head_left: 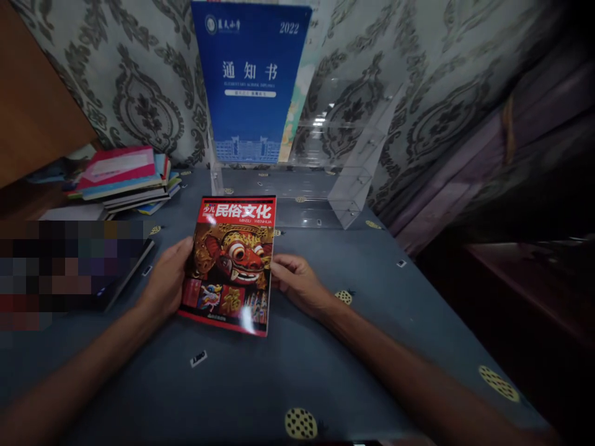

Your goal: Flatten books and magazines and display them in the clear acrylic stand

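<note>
A red and black book (232,266) with a mask picture and Chinese lettering on its cover is held up over the table, front cover facing me. Along its left edge my left hand (168,282) is closed, its fingers passing behind the book out of sight. My right hand (294,275) pinches the right edge at about mid-height. Behind the book stands a clear acrylic rack (357,161), with a blue booklet (253,87) marked 2022 upright in its upper tier.
A stack of books and papers (125,176) lies at the back left, with a dark flat item (123,279), partly blurred out, in front of it. The table (372,371) wears a blue-grey pineapple-print cover. Patterned wallpaper is behind; a purple curtain (474,148) hangs at the right.
</note>
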The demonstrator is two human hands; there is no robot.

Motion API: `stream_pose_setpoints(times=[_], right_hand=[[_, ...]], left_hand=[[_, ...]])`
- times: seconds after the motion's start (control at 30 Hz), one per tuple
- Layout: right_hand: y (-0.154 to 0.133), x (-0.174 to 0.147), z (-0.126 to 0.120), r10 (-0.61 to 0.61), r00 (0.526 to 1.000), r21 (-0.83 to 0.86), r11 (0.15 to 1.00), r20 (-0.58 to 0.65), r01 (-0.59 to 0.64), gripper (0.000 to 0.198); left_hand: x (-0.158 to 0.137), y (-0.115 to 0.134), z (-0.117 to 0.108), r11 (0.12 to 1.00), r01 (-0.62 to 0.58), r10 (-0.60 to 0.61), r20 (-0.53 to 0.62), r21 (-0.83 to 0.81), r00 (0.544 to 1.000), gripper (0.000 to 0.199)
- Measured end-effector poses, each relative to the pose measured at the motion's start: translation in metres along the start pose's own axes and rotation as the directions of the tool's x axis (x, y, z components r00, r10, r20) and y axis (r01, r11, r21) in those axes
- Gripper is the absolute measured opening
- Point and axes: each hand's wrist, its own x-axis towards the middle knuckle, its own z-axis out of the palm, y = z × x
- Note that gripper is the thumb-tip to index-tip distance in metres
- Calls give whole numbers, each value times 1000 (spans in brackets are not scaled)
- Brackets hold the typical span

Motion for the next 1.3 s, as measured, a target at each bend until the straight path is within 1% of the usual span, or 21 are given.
stream_pose_setpoints(times=[0.1,0.17,0.3,0.47,0.67,0.83,0.97,1.1,1.17,1.23,1.3], right_hand=[[-4,0,-4,32,999,18,999,-19,-31,37],[-4,1,-8,50,998,23,999,-47,-49,41],[1,4,-12,54,996,-20,998,-73,-56,42],[3,3,-10,51,998,-45,998,-23,-52,38],[1,2,-11,67,997,-71,995,39,-65,37],[1,3,-13,84,995,-77,994,60,-79,35],[1,3,-13,89,994,-91,992,64,-83,37],[-1,3,-12,90,993,-92,992,81,-82,34],[-1,3,-12,94,993,-102,991,73,-86,37],[-3,2,-12,103,993,-123,988,60,-96,39],[-4,2,-13,121,991,-157,981,49,-112,39]], left_hand=[[0,-8,1,998,68,-69,-16,-16,998,25],[-2,-11,1,995,98,-98,9,-4,995,25],[-6,-16,3,996,94,-94,77,8,993,30],[-5,-17,2,996,80,-77,72,-37,994,35],[-2,-14,-3,994,100,-95,100,-47,990,29],[-2,-15,-6,992,115,-109,115,-44,987,31],[-1,-17,-6,994,98,-94,118,-36,989,31],[-1,-17,-4,995,96,-92,113,-31,989,32],[-1,-17,-4,996,87,-84,115,-21,990,33],[-2,-17,-4,998,57,-59,111,17,992,34],[-1,-17,-6,996,18,-28,113,89,993,34]])
